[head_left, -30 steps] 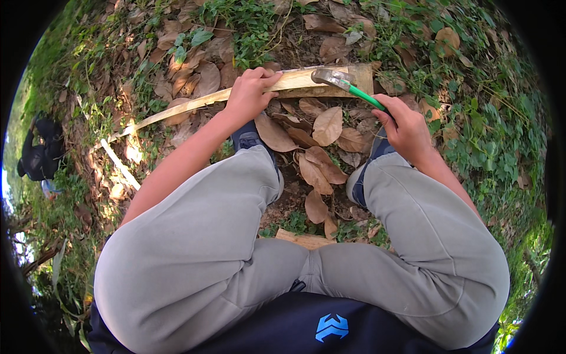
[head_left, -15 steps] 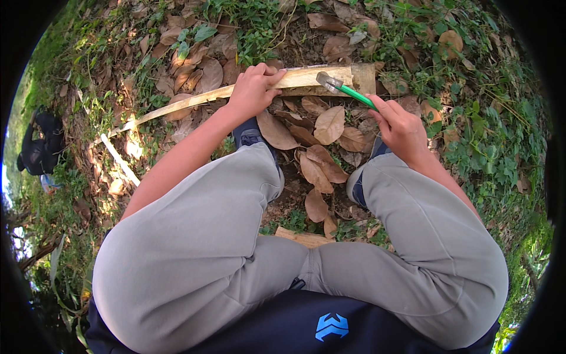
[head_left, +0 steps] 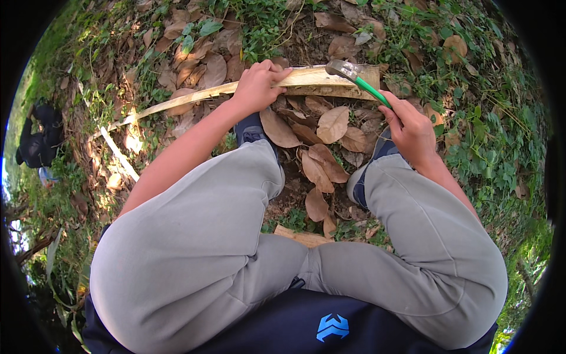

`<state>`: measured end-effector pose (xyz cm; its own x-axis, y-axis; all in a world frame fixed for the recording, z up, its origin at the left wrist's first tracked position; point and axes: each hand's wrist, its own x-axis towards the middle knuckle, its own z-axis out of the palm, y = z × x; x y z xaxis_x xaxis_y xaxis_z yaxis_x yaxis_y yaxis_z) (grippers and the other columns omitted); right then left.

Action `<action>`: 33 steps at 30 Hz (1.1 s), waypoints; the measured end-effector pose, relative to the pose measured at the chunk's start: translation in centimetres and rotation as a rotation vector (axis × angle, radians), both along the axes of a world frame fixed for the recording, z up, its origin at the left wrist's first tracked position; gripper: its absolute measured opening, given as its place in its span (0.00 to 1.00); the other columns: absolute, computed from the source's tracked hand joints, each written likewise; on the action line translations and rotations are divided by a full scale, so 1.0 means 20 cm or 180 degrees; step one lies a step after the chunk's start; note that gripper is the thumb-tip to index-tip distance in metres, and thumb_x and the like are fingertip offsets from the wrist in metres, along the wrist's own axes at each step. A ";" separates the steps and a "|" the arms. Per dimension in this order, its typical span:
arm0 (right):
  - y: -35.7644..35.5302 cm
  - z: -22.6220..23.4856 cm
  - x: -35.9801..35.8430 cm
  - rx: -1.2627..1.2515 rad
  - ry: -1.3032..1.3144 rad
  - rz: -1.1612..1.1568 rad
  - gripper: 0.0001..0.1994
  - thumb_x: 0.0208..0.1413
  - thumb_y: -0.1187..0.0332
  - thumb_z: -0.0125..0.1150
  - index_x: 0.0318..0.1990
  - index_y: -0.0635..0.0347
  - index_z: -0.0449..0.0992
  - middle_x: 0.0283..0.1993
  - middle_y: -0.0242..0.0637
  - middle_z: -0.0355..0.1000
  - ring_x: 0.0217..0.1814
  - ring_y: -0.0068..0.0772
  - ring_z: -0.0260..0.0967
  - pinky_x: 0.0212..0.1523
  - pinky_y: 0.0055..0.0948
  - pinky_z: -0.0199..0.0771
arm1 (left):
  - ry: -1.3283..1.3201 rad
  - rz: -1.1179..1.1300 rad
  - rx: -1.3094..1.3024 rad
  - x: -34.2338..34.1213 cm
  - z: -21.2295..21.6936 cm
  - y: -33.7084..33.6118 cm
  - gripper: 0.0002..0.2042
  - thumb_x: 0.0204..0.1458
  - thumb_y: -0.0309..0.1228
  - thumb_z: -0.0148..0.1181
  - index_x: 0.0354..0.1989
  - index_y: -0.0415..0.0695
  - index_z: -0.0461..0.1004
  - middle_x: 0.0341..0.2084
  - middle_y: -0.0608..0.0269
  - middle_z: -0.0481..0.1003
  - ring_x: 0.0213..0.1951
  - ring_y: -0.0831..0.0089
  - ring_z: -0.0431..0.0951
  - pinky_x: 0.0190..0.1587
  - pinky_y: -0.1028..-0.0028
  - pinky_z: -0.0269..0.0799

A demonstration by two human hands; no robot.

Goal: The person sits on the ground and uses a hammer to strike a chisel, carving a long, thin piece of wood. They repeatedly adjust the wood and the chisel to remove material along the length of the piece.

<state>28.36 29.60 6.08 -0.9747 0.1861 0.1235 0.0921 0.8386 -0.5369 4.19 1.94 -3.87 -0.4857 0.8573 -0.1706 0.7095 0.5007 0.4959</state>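
Observation:
A long, pale wooden strip (head_left: 197,94) runs across the ground in front of my feet, curving down toward the left. My left hand (head_left: 259,87) is closed over its middle, thumb and fingers gripping it. In my right hand (head_left: 411,127) is a hammer (head_left: 370,89) with a green handle and a worn metal head. The head is over the strip's right part; whether it touches the wood I cannot tell. Beneath that end lies a wider, rough wooden board (head_left: 370,75), partly hidden by the strip.
Dry brown leaves (head_left: 333,124) and low green plants cover the ground around the wood. A thin pale stick (head_left: 119,154) lies at the left. Another wood piece (head_left: 302,236) is between my legs. Farther left is a black bag-like object (head_left: 40,138).
The hammer and my right hand have shifted a little to the right, and the head has turned slightly. My left hand keeps its grip on the wooden strip.

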 end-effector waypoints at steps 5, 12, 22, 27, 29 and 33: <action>-0.01 0.06 0.01 -0.0343 0.0018 -0.0027 0.16 0.63 0.70 0.67 0.58 0.54 0.80 0.37 0.38 0.79 0.25 0.39 0.73 0.26 0.35 0.73 | 0.0048 0.0043 0.0005 0.01 -0.01 -0.02 0.27 0.51 0.33 0.73 0.63 0.62 0.80 0.40 0.59 0.75 0.45 0.56 0.77 0.50 0.60 0.74; 0.01 -0.01 0.08 -0.0801 0.0223 -0.0522 0.15 0.64 0.69 0.66 0.56 0.61 0.80 0.40 0.39 0.81 0.30 0.28 0.75 0.32 0.27 0.74 | 0.0091 0.0065 0.0035 0.01 0.00 -0.01 0.27 0.50 0.34 0.74 0.62 0.62 0.80 0.40 0.60 0.75 0.45 0.57 0.77 0.49 0.60 0.75; 0.03 0.10 0.12 -0.0816 -0.0457 -0.1162 0.15 0.64 0.69 0.62 0.57 0.62 0.79 0.26 0.30 0.71 0.26 0.18 0.64 0.28 0.24 0.65 | -0.0023 0.0108 0.0005 0.01 0.00 0.00 0.28 0.49 0.35 0.74 0.62 0.63 0.80 0.42 0.60 0.76 0.48 0.58 0.77 0.50 0.60 0.75; 0.06 0.09 0.06 -0.0948 -0.0435 -0.1197 0.16 0.64 0.71 0.62 0.58 0.62 0.78 0.25 0.28 0.70 0.25 0.16 0.62 0.27 0.23 0.63 | 0.0063 0.0050 0.0063 0.00 -0.02 -0.02 0.28 0.50 0.35 0.74 0.63 0.63 0.80 0.41 0.60 0.76 0.48 0.58 0.77 0.51 0.61 0.75; 0.03 0.08 0.02 -0.1152 -0.0341 -0.1229 0.13 0.64 0.70 0.63 0.54 0.63 0.79 0.24 0.28 0.70 0.25 0.16 0.61 0.27 0.24 0.62 | 0.0023 0.0060 0.0183 0.00 -0.03 -0.03 0.28 0.50 0.35 0.74 0.62 0.62 0.80 0.42 0.60 0.77 0.48 0.58 0.77 0.51 0.61 0.75; 0.00 0.01 -0.04 -0.1435 -0.0549 -0.1275 0.10 0.65 0.66 0.63 0.46 0.64 0.78 0.23 0.30 0.69 0.25 0.17 0.61 0.27 0.26 0.62 | 0.0016 0.0094 0.0008 0.00 -0.02 -0.01 0.28 0.49 0.35 0.75 0.62 0.62 0.80 0.43 0.60 0.77 0.48 0.58 0.78 0.51 0.61 0.75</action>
<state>27.49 29.64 6.34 -0.8174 0.5383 -0.2052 0.4693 0.4156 -0.7792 4.24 1.76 -4.34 -0.5116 0.8430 -0.1660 0.6970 0.5202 0.4935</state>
